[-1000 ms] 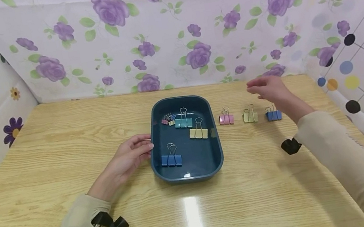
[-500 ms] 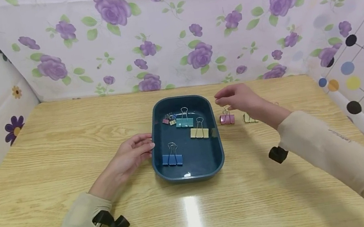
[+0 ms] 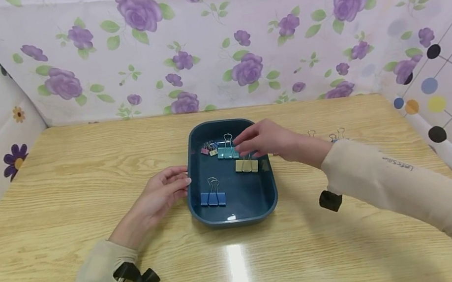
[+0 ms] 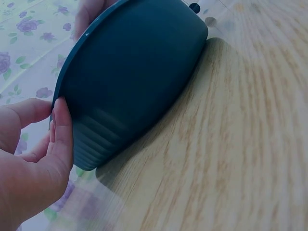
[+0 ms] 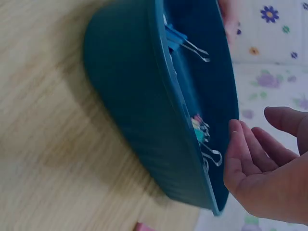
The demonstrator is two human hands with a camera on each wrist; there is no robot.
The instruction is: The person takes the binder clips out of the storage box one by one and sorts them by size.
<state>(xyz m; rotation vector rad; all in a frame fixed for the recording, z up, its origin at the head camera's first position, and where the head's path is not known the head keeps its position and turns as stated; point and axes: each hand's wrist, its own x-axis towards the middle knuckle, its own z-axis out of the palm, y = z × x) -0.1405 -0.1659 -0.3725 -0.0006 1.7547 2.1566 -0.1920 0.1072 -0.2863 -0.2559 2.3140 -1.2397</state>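
Note:
A dark blue plastic tray [image 3: 236, 221] stands on the table, its left rim held by my left hand [image 3: 164, 191] between thumb and fingertips. Inside lie a large blue binder clip [image 3: 213, 199], a teal binder clip [image 3: 226, 153], a yellow binder clip [image 3: 246, 166] and several tiny binder clips [image 3: 210, 149]. My right hand [image 3: 268, 141] hovers over the tray's right rim, fingers loosely bent above the teal and yellow clips. In the right wrist view, a gap separates its thumb from its fingers [image 5: 239, 147], and nothing shows in its grasp.
Right of the tray, the right forearm mostly covers a row of medium binder clips; a blue one [image 3: 333, 138] shows in part. A corner of pink [image 5: 143, 226] appears in the right wrist view. Flowered cloth [image 3: 215, 78] hangs behind the wooden table [image 3: 98, 157].
My right hand has moved left, from above the row of clips on the table to over the tray. My left hand and the tray have stayed put.

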